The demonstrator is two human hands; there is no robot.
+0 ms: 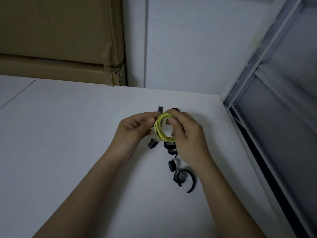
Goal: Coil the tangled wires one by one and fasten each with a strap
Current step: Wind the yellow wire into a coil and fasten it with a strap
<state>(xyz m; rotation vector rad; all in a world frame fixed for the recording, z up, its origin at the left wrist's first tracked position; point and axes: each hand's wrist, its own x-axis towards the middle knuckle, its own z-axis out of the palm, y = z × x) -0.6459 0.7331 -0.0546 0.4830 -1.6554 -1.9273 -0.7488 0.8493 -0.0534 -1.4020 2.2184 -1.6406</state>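
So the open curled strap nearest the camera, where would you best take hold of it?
Probably at its free end of the open curled strap, pinching from above and the right. It lies on the table as an open arc standing on edge, so both faces are exposed, and that end points clear of the rolled straps beside it.

both hands hold the wire coil [164, 128] above the table [77, 134], loose straps [178, 167] on it just below, cardboard box [60, 40] behind at left.

Loose black straps [178, 162] littered the white table [77, 134] beneath both wrists; its left stretch lay open, bounded behind by cardboard boxes [60, 40] and wall [197, 40].
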